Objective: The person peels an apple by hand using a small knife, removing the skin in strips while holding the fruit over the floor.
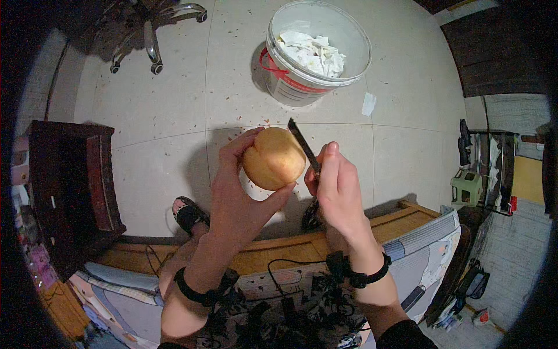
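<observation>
My left hand (244,196) holds a smooth, round, yellow-brown object (274,159), maybe a gourd or fruit, between thumb and fingers. Its top is lobed, with a crease on one side. My right hand (338,187) is closed around the lower end of a narrow dark blade-like tool (303,141). The tool points up and to the left, close beside the right side of the round object; whether they touch, I cannot tell. Both wrists wear black straps with small devices.
A white plastic bucket (320,85) with crumpled white paper stands ahead. Small reddish crumbs and a paper scrap (369,104) lie on the tiled floor (174,100). A chair base (152,39) is at upper left, a dark wooden cabinet (74,183) at left, a green stool (466,187) at right.
</observation>
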A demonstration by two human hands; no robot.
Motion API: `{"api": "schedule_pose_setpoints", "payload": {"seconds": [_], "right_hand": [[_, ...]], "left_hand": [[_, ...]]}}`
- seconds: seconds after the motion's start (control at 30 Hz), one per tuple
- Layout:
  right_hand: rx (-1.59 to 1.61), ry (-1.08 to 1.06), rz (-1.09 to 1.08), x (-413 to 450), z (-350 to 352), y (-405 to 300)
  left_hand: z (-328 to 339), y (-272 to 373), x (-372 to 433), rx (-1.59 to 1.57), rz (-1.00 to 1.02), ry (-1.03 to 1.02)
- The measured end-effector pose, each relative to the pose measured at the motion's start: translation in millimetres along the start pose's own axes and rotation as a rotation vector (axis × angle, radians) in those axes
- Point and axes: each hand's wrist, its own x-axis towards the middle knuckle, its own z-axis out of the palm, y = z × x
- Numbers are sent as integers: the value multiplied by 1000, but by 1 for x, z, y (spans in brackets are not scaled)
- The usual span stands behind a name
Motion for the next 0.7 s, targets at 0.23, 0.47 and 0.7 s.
{"api": "schedule_pose_setpoints", "payload": {"seconds": [0.23, 0.47, 0.7], "right_hand": [[-118, -135, 56, 1, -1, -9], [-87, -160, 37, 1, -2, -11], [-70, -267, 98, 5, -8, -12]], "left_hand": [[0, -2, -1, -33, -13, 3], [-3, -1, 0, -44, -37, -58], [-4, -1, 0, -5, 13, -50]]}}
